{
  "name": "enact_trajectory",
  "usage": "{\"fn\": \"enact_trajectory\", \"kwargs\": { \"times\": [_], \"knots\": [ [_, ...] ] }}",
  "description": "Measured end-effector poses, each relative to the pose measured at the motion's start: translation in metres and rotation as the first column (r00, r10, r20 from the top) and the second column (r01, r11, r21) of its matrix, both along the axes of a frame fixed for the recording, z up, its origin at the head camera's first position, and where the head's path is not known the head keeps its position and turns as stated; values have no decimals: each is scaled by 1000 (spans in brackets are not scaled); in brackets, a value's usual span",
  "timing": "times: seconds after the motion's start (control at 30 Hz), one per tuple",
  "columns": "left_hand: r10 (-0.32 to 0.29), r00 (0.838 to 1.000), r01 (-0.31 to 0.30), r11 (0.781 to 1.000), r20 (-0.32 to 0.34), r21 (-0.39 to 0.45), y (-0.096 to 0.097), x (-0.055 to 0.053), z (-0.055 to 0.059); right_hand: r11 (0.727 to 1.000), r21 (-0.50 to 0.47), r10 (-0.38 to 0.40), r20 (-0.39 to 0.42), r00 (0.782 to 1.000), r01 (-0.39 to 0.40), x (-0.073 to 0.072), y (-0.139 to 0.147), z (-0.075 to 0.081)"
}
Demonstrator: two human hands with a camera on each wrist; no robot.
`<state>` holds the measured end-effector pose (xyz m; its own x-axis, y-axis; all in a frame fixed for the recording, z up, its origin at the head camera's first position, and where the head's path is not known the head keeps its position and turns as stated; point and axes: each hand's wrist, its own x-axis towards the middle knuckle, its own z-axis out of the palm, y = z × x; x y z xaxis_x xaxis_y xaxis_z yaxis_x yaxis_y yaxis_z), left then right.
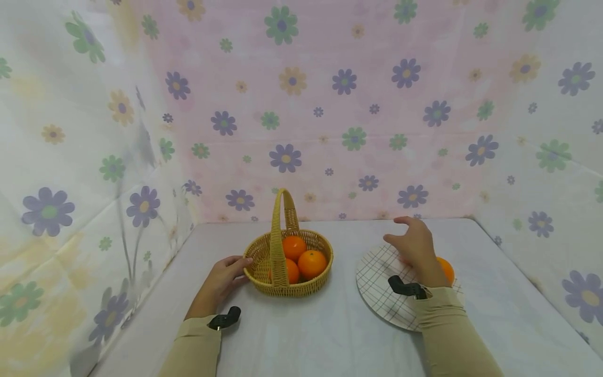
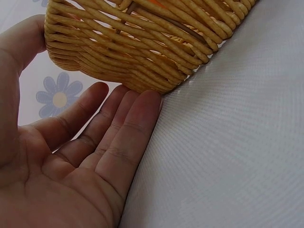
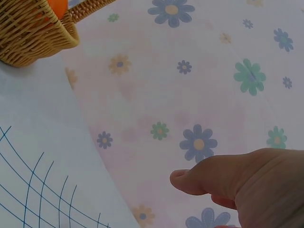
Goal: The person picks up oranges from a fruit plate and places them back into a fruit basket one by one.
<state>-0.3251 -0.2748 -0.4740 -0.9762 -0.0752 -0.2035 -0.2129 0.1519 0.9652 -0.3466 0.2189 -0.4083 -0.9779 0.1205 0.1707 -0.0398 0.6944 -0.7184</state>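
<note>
On the white cloth stands a yellow wicker basket (image 1: 301,289) with a tall arched handle; several oranges (image 1: 312,264) lie in its right part. My left hand (image 1: 227,276) holds the basket at its left end, the thumb over the rim and the fingertips (image 2: 145,105) against the lower wall. To the right, my right hand (image 1: 415,246) is raised over a round white plate (image 1: 377,285) with a thin grid pattern. Its thumb and forefinger are spread apart, and nothing shows between them. An orange (image 1: 446,269) on the plate is partly hidden behind the right wrist.
A flowered cloth backdrop (image 1: 320,115) rises behind the table (image 1: 325,335), with similar cloth walls on the left (image 1: 80,173) and right (image 1: 542,183). The basket's handle (image 1: 277,230) arches above the oranges. Each wrist carries a small black camera mount.
</note>
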Motion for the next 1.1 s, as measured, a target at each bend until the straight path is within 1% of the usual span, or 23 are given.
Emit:
{"fn": "enact_trajectory", "kwargs": {
  "times": [0.2,0.4,0.5,0.7,0.93,1.1],
  "knots": [
    [1,1000,-1,1000,0,-2,0,1,1,999,35,-23,15,1000,23,-2,6,-5],
    [0,1000,0,1000,-1,-4,0,0,0,997,65,-31,60,998,27,0,7,-4],
    [-6,1000,6,1000,-8,-6,-1,0,0,997,74,-32,72,997,27,0,6,-3],
    [-6,1000,6,1000,-10,-16,-1,0,-1,997,71,-31,85,996,25,-1,6,-6],
    [1,1000,-1,1000,-1,-17,0,2,2,998,70,-11,102,995,4,-2,5,-5],
    [-1,1000,1,1000,-4,-21,0,1,1,998,67,11,148,989,-22,-1,2,-4]
  ]
}}
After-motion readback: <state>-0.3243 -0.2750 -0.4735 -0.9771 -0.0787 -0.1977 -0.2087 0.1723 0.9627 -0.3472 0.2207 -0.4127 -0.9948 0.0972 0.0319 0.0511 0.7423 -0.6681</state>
